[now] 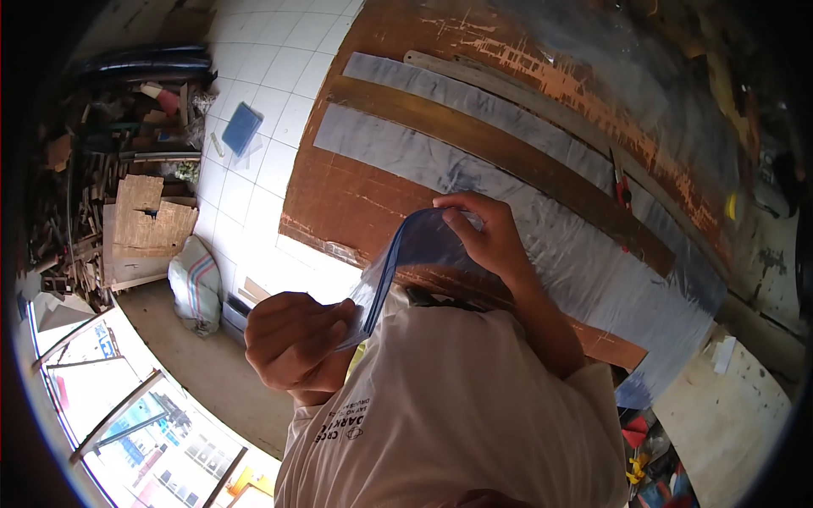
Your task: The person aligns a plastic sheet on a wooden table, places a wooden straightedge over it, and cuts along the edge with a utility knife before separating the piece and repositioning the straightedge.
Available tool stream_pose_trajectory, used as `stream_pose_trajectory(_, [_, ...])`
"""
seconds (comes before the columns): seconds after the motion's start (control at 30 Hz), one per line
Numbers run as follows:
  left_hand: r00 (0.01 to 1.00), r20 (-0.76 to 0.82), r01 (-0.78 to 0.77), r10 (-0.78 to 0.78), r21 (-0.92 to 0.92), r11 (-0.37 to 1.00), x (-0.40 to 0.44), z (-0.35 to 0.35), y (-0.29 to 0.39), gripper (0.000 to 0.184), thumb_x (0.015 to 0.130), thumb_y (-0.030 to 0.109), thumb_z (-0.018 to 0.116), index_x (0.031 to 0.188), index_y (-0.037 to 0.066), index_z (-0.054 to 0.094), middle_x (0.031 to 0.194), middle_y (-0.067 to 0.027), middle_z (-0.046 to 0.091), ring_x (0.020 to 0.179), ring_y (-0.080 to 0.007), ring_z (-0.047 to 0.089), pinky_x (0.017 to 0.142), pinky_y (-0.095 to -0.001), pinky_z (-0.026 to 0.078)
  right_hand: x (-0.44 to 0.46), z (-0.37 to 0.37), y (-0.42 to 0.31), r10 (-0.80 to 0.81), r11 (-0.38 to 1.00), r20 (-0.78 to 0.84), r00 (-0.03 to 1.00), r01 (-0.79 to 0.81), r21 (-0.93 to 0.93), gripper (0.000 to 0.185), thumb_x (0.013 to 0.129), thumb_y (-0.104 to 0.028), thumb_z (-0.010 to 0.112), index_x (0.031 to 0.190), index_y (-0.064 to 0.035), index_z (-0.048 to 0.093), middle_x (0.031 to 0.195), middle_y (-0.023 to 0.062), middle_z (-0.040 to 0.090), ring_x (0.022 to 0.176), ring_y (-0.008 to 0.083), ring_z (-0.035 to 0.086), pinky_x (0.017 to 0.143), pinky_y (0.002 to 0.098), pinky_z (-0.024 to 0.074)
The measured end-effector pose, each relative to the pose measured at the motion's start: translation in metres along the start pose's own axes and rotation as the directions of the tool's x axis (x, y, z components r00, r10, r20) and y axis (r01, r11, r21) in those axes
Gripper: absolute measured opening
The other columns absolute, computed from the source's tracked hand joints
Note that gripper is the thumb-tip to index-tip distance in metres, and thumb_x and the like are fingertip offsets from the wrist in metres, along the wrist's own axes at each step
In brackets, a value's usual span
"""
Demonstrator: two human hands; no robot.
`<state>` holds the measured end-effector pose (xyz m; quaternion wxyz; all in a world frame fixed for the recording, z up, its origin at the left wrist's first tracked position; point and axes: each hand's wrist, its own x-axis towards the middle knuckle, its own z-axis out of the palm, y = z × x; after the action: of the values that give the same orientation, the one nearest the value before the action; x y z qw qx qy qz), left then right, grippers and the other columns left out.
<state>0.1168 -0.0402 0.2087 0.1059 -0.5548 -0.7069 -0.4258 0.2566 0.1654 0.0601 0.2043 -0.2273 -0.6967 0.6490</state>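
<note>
Both hands hold a thin, clear, bluish plastic sheet with a dark blue edge (389, 267), bent in an arch in front of the shirt. My left hand (296, 339) is closed round its lower left end. At the upper right end, my right hand (487, 233) pinches it between thumb and fingers. Behind lies a brown board (356, 190) bearing a wide translucent plastic sheet (398, 152). A long wooden strip (500, 152) rests across that sheet, with red-handled scissors (624, 193) near its right end.
A blue stack of plastic (242, 129) lies on the white tiled floor (254, 76). Wood scraps (85, 203) are piled at the left, near a white sack (196, 286). A second long strip (525, 93) lies along the far side of the board.
</note>
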Motion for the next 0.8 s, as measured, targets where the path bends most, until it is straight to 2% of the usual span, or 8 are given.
stream_pose_trajectory(0.13, [1.000,0.004,-0.005,0.005,-0.021,1.000,0.001,0.001,0.001,0.028,0.066,0.016,0.091,0.078,0.011,0.067,0.069,-0.0064,0.074,0.061,-0.0183,0.067,0.067,-0.0342,0.056,0.011,-0.005,-0.002,0.011,1.000,0.055,0.998,-0.011,-0.004,0.015,0.092,-0.003,0.069,0.107,0.0005,0.071,0.098,0.0111,0.075,0.093,0.0191,0.072,0.085,0.0303,0.0551])
stream_pose_trajectory(0.23, [1.000,0.017,-0.015,0.015,-0.005,1.000,0.002,0.001,0.002,0.027,0.064,0.014,0.090,0.078,0.010,0.067,0.068,-0.0070,0.074,0.060,-0.0186,0.067,0.067,-0.0341,0.055,0.021,-0.011,-0.013,-0.084,0.986,0.109,0.990,0.099,-0.136,0.011,0.090,-0.003,0.071,0.100,-0.0013,0.071,0.091,0.0099,0.073,0.087,0.0210,0.071,0.079,0.0303,0.0549])
stream_pose_trajectory(0.3, [1.000,0.020,-0.016,0.016,-0.003,1.000,0.003,0.001,0.004,0.026,0.063,0.013,0.089,0.077,0.010,0.067,0.068,-0.0073,0.074,0.060,-0.0188,0.067,0.067,-0.0340,0.055,0.027,-0.010,-0.015,-0.315,0.885,0.146,0.938,0.346,-0.312,0.008,0.086,0.001,0.071,0.091,-0.0034,0.067,0.085,0.0091,0.068,0.081,0.0256,0.067,0.073,0.0336,0.0536])
stream_pose_trajectory(0.4, [1.000,0.022,-0.016,0.016,0.001,1.000,0.003,0.003,0.005,0.025,0.062,0.010,0.087,0.076,0.009,0.067,0.067,-0.0077,0.074,0.059,-0.0192,0.068,0.066,-0.0341,0.055,0.028,-0.006,-0.021,-0.398,0.772,0.165,0.902,0.427,-0.471,0.013,0.082,0.003,0.069,0.088,-0.0047,0.062,0.083,0.0094,0.063,0.079,0.0299,0.062,0.070,0.0370,0.0517])
stream_pose_trajectory(0.63, [1.000,0.008,-0.007,0.007,0.012,1.000,0.003,0.004,0.007,0.024,0.060,0.008,0.085,0.077,0.009,0.068,0.068,-0.0085,0.074,0.057,-0.0200,0.068,0.064,-0.0339,0.055,0.030,-0.008,-0.042,-0.460,0.761,0.063,0.886,0.430,-0.485,0.016,0.081,0.005,0.064,0.089,-0.0053,0.055,0.080,0.0092,0.057,0.078,0.0301,0.060,0.067,0.0407,0.0488])
stream_pose_trajectory(0.7, [1.000,0.010,-0.009,0.009,0.021,1.000,0.002,0.004,0.006,0.024,0.060,0.008,0.085,0.078,0.009,0.069,0.068,-0.0087,0.074,0.057,-0.0201,0.068,0.064,-0.0339,0.055,0.031,-0.011,-0.048,-0.465,0.852,-0.134,0.875,0.401,-0.337,0.009,0.087,0.003,0.059,0.085,-0.0033,0.053,0.075,0.0106,0.056,0.066,0.0277,0.056,0.062,0.0379,0.0465])
stream_pose_trajectory(0.73, [1.000,0.010,0.005,-0.006,0.009,1.000,0.002,0.004,0.006,0.024,0.060,0.008,0.084,0.078,0.009,0.069,0.068,-0.0083,0.074,0.057,-0.0201,0.068,0.065,-0.0341,0.055,0.032,-0.015,-0.046,-0.467,0.850,-0.132,0.875,0.403,-0.338,0.009,0.087,0.003,0.059,0.085,-0.0033,0.053,0.075,0.0106,0.056,0.066,0.0277,0.056,0.062,0.0379,0.0465])
stream_pose_trajectory(0.8, [1.000,0.006,0.021,-0.021,0.000,1.000,0.002,0.004,0.007,0.023,0.060,0.008,0.084,0.077,0.010,0.069,0.069,-0.0080,0.074,0.057,-0.0200,0.068,0.065,-0.0343,0.056,0.031,-0.026,-0.040,-0.203,0.966,-0.107,0.973,0.181,-0.187,0.013,0.094,-0.001,0.056,0.082,-0.0008,0.052,0.067,0.0109,0.054,0.056,0.0224,0.051,0.056,0.0344,0.0432])
